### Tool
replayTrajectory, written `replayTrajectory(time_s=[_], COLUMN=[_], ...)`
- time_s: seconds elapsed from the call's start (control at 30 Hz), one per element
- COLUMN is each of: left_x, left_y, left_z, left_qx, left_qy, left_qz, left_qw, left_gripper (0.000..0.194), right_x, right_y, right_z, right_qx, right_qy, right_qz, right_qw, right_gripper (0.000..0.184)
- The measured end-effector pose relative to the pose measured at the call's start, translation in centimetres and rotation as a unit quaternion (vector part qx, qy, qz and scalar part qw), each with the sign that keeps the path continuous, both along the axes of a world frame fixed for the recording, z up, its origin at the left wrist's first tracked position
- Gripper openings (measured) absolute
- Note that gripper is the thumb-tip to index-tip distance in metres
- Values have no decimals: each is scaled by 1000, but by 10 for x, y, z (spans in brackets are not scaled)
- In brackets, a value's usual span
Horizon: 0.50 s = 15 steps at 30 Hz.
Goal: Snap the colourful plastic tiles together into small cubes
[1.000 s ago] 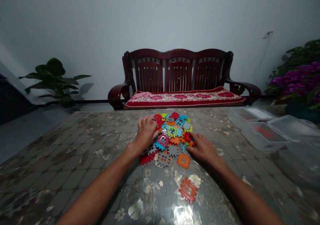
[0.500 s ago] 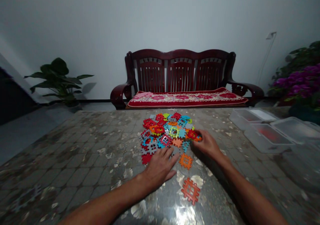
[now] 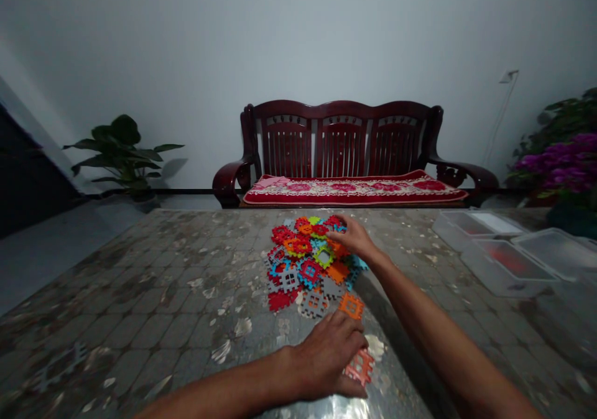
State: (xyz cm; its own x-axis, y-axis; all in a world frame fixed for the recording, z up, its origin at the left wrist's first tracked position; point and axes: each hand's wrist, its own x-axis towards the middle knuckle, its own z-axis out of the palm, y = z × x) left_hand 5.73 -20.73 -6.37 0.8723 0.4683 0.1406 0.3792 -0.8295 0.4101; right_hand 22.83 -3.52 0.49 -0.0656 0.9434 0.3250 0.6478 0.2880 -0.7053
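A heap of interlocking plastic tiles [image 3: 309, 271] in red, blue, grey, orange and green lies on the table. My right hand [image 3: 358, 240] is at the heap's far right side, its thumb and fingers curled round red and blue tiles there; its fingertips are partly hidden among them. Closer to me, my left hand [image 3: 332, 352] is over the left edge of an orange-red square tile [image 3: 361, 365], thumb and fingers apart on either side of it. Just beyond that hand lies an orange tile [image 3: 351, 306], beside a grey window-like tile [image 3: 314, 304].
Clear plastic boxes [image 3: 510, 270] stand on the right of the table [image 3: 200, 263], one with something red inside. A faint grey tile [image 3: 60, 366] lies at the near left. Behind the table is a wooden bench [image 3: 340, 139], with plants on both sides.
My left hand has moved right and nearer, from the heap's front to the orange-red tile. My right hand has shifted to the heap's far side. Tiles on the heap's right are rearranged.
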Motion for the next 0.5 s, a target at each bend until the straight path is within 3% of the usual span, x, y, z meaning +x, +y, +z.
replayTrajectory(time_s=[0.13, 0.23, 0.33, 0.5], left_x=[-2, -9, -21, -41], left_y=[4, 9, 21, 55], left_z=[-6, -7, 1, 31], left_qx=[10, 49, 100, 165], left_qy=[-3, -19, -87, -158], left_qz=[4, 37, 105, 274], left_qw=[1000, 998, 986, 934], left_gripper=[63, 64, 63, 48], right_x=[20, 36, 45, 40], right_y=[-31, -65, -98, -141], right_z=[-10, -23, -35, -42], right_qx=[32, 2, -68, -123], right_qy=[-15, -14, -50, -169], right_qz=[-28, -21, 7, 27], right_qw=[999, 1000, 996, 978], right_gripper=[48, 36, 20, 28])
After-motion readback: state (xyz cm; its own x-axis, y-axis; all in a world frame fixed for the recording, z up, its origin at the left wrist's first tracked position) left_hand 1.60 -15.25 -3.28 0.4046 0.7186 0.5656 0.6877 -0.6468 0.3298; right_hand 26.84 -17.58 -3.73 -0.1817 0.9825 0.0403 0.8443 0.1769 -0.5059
